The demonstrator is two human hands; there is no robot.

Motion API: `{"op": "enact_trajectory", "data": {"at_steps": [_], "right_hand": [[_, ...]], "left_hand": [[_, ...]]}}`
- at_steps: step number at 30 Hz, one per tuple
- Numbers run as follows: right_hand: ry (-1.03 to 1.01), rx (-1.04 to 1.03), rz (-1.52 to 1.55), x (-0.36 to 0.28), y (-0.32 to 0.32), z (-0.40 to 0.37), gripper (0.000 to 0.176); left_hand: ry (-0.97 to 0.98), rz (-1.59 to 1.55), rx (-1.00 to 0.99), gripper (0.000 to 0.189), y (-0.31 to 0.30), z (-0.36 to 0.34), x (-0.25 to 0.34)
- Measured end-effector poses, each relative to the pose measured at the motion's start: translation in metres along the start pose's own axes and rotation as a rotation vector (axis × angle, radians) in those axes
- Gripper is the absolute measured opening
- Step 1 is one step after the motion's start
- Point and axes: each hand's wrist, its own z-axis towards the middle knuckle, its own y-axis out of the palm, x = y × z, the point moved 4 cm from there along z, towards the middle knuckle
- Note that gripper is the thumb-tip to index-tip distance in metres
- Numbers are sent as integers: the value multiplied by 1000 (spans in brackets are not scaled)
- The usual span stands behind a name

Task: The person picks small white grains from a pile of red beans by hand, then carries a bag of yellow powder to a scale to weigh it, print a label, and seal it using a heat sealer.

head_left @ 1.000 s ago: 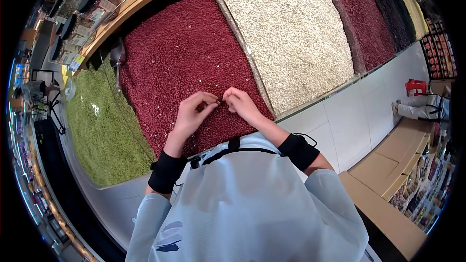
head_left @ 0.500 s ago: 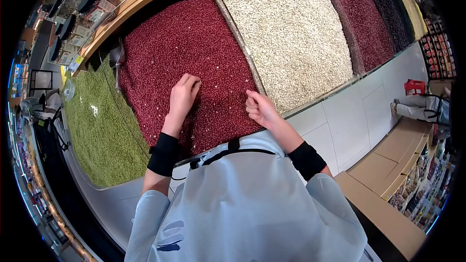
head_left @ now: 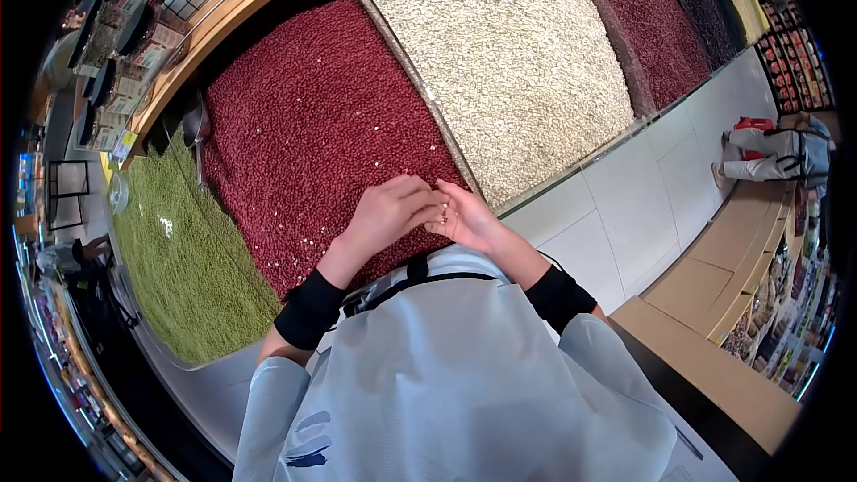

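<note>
Over the near edge of the red beans (head_left: 312,116), my two hands meet. My right hand (head_left: 469,219) is turned palm up and cupped, with a few small pale grains (head_left: 444,211) in it. My left hand (head_left: 388,214) reaches across to it, its fingers bent together at the right palm; whether a grain is between its fingertips is hidden. More pale specks lie scattered among the red beans, several of them just left of my left hand.
A bin of white grains (head_left: 500,62) adjoins on the right behind a clear divider (head_left: 420,80); green beans (head_left: 192,259) fill the left bin. A metal scoop (head_left: 196,129) rests at the red beans' left edge. Jars (head_left: 147,45) line the shelf. Another person (head_left: 777,153) is at far right.
My left hand has moved right and down from the red beans to my right hand. The right hand has turned from a closed fist to palm up, showing pale grains.
</note>
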Motion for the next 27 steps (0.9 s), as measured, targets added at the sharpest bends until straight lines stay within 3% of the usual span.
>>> {"op": "enact_trajectory", "data": {"at_steps": [2, 4, 6, 10, 19, 22, 24, 27], "right_hand": [[-35, 39, -201, -9, -4, -7, 41], [-88, 75, -177, -16, -12, -17, 41], [-186, -7, -56, -25, -19, -21, 40], [-336, 132, -51, -38, -30, -39, 37], [-481, 195, -19, -50, -55, -57, 37], [-446, 186, -117, -46, -41, -58, 39], [-378, 214, -247, -37, -23, -54, 41], [-301, 145, -147, -27, -18, -48, 44]], "left_hand": [[-118, 64, 119, 9, -6, 6, -20], [-111, 247, 290, 13, -17, 19, -39], [-101, 253, 268, 16, -9, 30, -44], [-153, 206, 59, 21, 35, 44, -54], [-199, 287, 24, 11, 49, 48, -71], [-182, 111, 60, 9, 31, 47, -33], [-89, -266, 17, 12, 24, 42, -7], [-185, -302, -30, 18, 24, 34, -9]]}}
